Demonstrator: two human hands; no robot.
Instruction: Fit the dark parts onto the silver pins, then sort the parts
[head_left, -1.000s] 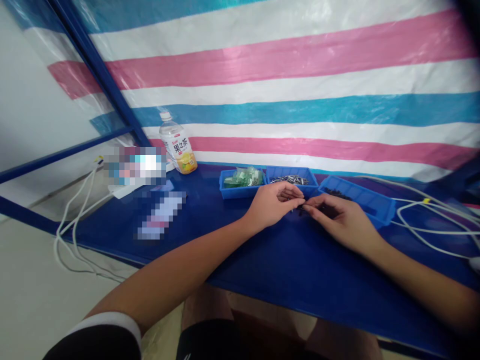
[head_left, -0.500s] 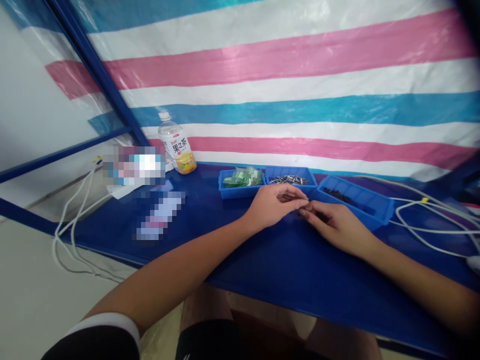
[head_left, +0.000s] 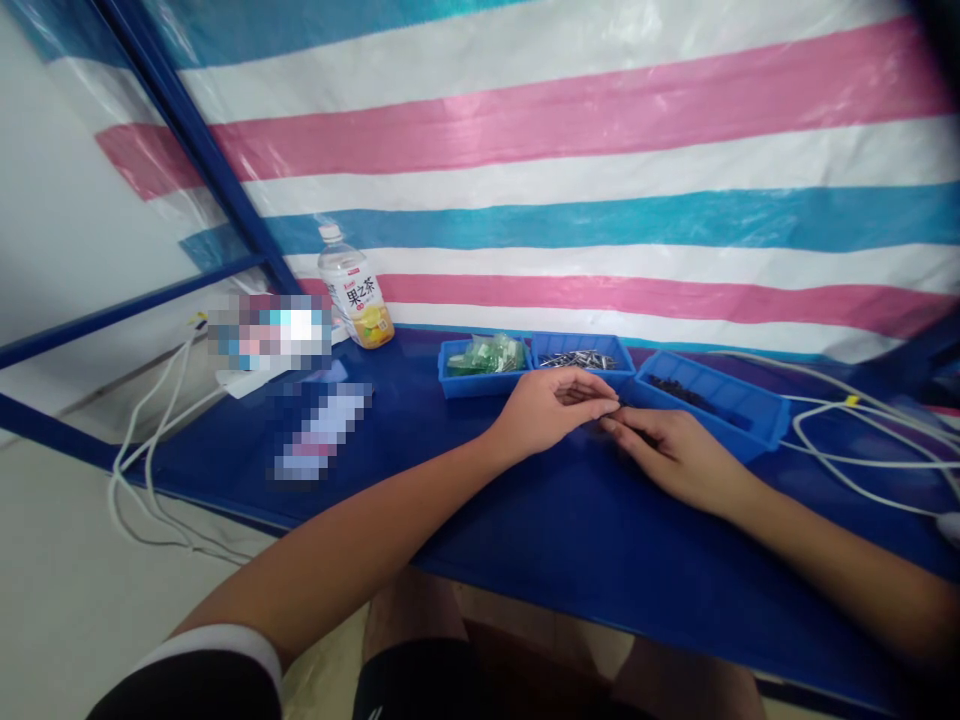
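My left hand is closed, thumb pressed toward the fingers, at the middle of the blue table. Facing it, my right hand is closed in a pinch, its fingertips meeting those of the left. A thin dark sliver shows between the fingertips; it is too small to name. Just behind the hands stands a blue bin of small silvery metal pieces. To its left, another blue bin holds green plastic packets. Beside my right hand, a third blue bin contains small dark pieces.
A drink bottle stands at the back left of the blue table. White cables lie at the right, more hang at the left. Blurred-out items lie on the left. A striped sheet closes off the back.
My right fingertips have shifted slightly, and a thin dark sliver now shows between the two hands. The left hand and the bins stay in place.
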